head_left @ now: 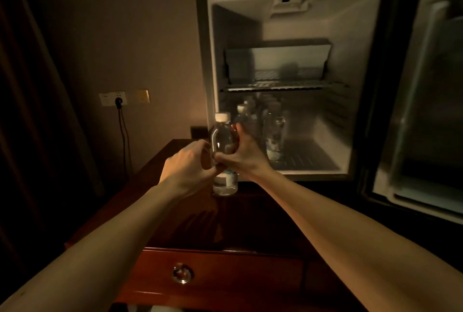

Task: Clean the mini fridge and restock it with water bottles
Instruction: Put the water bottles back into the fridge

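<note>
Bottle (222, 141) clear, upright, white-capped.

Bottles (260, 124) crowding fridge floor's left (right side open).

- I log the water bottle (223, 141): clear glossy plastic.
- Desk (250, 226): polished dark wood.
- Mini fridge (335, 121): smooth liner; wire shelf (280, 85): metal.

both arms outstretched; left hand (186, 165) and right hand (241, 152) apparently clasped.
</note>
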Available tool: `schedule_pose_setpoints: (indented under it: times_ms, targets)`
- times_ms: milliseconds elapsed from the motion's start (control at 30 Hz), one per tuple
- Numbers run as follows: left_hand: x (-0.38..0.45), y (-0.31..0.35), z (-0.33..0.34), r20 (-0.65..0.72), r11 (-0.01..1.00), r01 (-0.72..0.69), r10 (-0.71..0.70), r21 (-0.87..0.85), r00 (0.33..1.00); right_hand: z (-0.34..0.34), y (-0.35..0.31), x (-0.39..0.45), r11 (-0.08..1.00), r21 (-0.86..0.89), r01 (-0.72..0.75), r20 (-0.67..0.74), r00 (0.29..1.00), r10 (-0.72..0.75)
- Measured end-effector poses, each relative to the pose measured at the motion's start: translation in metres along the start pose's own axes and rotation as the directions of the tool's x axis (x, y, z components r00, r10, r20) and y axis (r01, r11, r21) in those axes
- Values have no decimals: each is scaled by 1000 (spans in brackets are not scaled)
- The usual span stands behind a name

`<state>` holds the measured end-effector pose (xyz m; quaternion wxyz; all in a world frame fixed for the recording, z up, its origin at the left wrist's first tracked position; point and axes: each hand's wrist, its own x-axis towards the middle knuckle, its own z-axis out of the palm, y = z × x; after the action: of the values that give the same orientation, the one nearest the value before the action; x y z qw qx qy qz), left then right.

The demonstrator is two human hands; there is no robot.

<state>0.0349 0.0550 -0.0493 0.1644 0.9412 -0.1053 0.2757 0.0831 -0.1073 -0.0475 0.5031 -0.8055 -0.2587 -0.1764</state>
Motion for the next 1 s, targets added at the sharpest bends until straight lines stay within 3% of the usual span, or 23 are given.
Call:
schedule_pose_setpoints:
  times_ms: [133, 300, 400, 533, 1000]
  targets:
    - [14, 49, 20, 36, 998, -60, 59, 17, 998, -51, 11, -18, 983, -182, -37, -184, 983, 3]
    - [29, 102, 53, 79, 992, -126, 125, 7, 989, -111, 33, -30, 954, -265, -139, -222, 972, 80]
    - [33, 127, 71, 71, 979, -177, 170, 98, 983, -140, 48, -32, 924, -304, -231, -264, 953, 152]
    - [34, 147, 95, 36, 929, -322, 321, 181, 946, -159, 72, -28, 926, -281, -250, -340, 929, 148]
    - [65, 153, 155, -59, 921, -340, 356, 190, 933, -152, 141, 36, 974, -166, -155, -392, 917, 79]
